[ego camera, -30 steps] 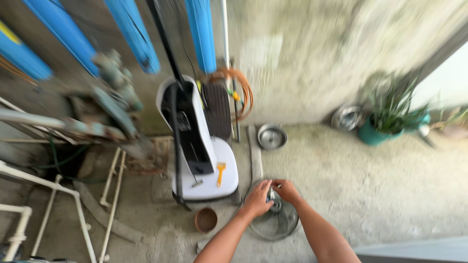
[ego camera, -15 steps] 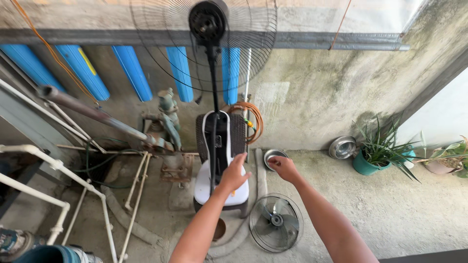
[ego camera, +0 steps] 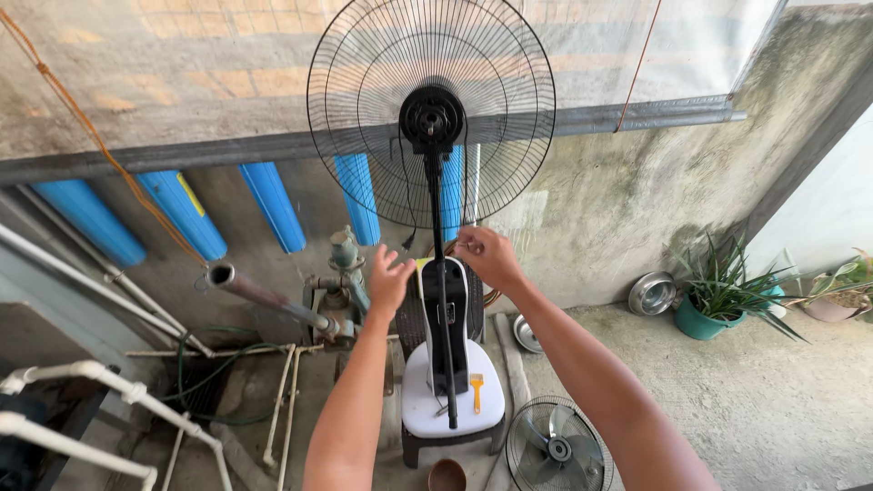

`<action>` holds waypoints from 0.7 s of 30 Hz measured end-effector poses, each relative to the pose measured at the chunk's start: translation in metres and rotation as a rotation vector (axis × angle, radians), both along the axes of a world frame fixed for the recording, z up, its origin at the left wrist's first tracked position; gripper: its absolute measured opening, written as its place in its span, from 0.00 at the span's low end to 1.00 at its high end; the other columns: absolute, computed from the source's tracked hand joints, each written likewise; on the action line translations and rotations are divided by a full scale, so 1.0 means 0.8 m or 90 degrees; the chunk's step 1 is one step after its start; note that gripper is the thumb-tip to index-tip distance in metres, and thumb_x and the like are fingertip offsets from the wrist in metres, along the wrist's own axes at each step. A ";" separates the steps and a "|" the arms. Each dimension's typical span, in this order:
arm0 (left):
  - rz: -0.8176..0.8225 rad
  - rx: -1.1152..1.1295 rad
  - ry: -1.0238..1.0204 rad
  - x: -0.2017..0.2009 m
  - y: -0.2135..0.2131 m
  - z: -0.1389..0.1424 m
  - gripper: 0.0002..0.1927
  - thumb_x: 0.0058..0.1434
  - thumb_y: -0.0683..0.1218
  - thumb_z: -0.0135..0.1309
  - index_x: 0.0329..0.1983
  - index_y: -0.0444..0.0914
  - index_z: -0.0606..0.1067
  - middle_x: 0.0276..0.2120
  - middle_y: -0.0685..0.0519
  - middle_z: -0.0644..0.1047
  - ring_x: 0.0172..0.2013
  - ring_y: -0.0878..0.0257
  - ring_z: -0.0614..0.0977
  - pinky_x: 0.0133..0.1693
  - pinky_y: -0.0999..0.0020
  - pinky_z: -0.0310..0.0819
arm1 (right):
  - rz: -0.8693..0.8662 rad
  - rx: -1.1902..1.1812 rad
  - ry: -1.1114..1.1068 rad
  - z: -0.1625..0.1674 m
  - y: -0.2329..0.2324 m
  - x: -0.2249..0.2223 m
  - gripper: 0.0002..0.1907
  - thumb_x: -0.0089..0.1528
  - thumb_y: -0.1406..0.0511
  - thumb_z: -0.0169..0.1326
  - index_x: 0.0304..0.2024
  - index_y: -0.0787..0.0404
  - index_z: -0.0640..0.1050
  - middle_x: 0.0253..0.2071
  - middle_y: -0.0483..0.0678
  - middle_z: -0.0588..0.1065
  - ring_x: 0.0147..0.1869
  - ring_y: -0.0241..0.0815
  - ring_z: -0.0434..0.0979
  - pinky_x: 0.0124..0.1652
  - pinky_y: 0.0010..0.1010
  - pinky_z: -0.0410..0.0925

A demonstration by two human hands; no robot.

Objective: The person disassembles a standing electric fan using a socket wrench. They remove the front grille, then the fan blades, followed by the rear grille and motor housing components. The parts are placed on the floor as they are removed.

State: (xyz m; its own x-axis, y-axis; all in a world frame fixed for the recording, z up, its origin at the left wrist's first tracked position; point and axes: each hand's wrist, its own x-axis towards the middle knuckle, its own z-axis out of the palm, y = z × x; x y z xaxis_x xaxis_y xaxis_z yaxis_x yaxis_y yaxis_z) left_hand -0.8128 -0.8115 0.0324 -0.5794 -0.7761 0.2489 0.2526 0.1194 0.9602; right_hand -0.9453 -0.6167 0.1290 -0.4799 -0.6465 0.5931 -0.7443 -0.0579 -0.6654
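Pretty bright daylight shot, soft and even, no harsh shadows anywhere. Light seems to pour in from the right, where the opening (ego camera: 841, 218) blows out nearly white. The concrete wall (ego camera: 637, 209) is evenly lit, and the lower left corner around the white pipes (ego camera: 82, 400) goes darker. Wide lens, so straight lines bend near the edges. Mostly sharp, though the right hand (ego camera: 489, 257) and left hand (ego camera: 389, 280) look a bit soft.
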 end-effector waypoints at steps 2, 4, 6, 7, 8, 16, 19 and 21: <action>-0.015 0.096 0.042 -0.004 -0.023 0.021 0.49 0.58 0.48 0.63 0.77 0.39 0.49 0.69 0.44 0.65 0.58 0.54 0.77 0.48 0.57 0.72 | -0.017 -0.004 0.003 0.035 -0.023 -0.001 0.21 0.59 0.63 0.65 0.53 0.62 0.80 0.37 0.48 0.80 0.34 0.39 0.79 0.38 0.31 0.74; -0.028 0.147 0.085 -0.009 -0.045 0.041 0.49 0.59 0.48 0.62 0.78 0.40 0.48 0.70 0.46 0.63 0.61 0.57 0.73 0.53 0.58 0.72 | -0.063 0.009 0.036 0.066 -0.043 -0.011 0.23 0.58 0.62 0.66 0.54 0.62 0.79 0.40 0.49 0.79 0.35 0.38 0.80 0.37 0.31 0.74; -0.022 0.147 0.128 -0.019 -0.063 0.057 0.47 0.60 0.48 0.61 0.77 0.41 0.49 0.70 0.46 0.63 0.62 0.57 0.72 0.54 0.56 0.72 | -0.091 0.005 0.020 0.087 -0.060 -0.025 0.25 0.57 0.61 0.66 0.55 0.61 0.78 0.43 0.49 0.78 0.37 0.38 0.80 0.35 0.32 0.74; -0.014 0.149 0.150 -0.021 -0.070 0.061 0.46 0.61 0.48 0.61 0.77 0.41 0.50 0.70 0.45 0.64 0.63 0.57 0.72 0.55 0.55 0.72 | -0.094 -0.004 -0.012 0.095 -0.069 -0.034 0.26 0.56 0.61 0.66 0.56 0.61 0.77 0.44 0.49 0.77 0.38 0.38 0.80 0.35 0.33 0.75; 0.000 0.154 0.157 -0.023 -0.072 0.062 0.44 0.61 0.47 0.61 0.76 0.41 0.52 0.69 0.46 0.65 0.62 0.57 0.72 0.55 0.54 0.72 | -0.095 -0.014 -0.044 0.101 -0.079 -0.040 0.28 0.56 0.60 0.66 0.57 0.60 0.76 0.46 0.48 0.77 0.38 0.38 0.80 0.34 0.33 0.75; -0.053 0.223 0.220 -0.064 -0.127 0.084 0.33 0.62 0.39 0.54 0.71 0.42 0.62 0.63 0.52 0.73 0.52 0.57 0.79 0.47 0.57 0.78 | -0.216 -0.109 0.198 0.127 -0.161 -0.079 0.37 0.55 0.56 0.69 0.63 0.60 0.71 0.53 0.51 0.71 0.46 0.46 0.76 0.40 0.40 0.73; -0.089 0.215 0.224 -0.070 -0.143 0.075 0.31 0.60 0.34 0.49 0.68 0.40 0.63 0.61 0.49 0.74 0.51 0.56 0.80 0.44 0.57 0.81 | -0.264 -0.100 0.211 0.130 -0.178 -0.080 0.38 0.55 0.54 0.70 0.63 0.59 0.70 0.52 0.49 0.69 0.47 0.45 0.76 0.40 0.40 0.73; -0.117 0.213 0.208 -0.070 -0.149 0.073 0.32 0.61 0.32 0.47 0.70 0.40 0.64 0.59 0.50 0.72 0.50 0.57 0.79 0.44 0.56 0.82 | -0.285 -0.104 0.197 0.130 -0.188 -0.077 0.38 0.55 0.53 0.70 0.62 0.59 0.70 0.51 0.49 0.69 0.47 0.45 0.77 0.41 0.40 0.73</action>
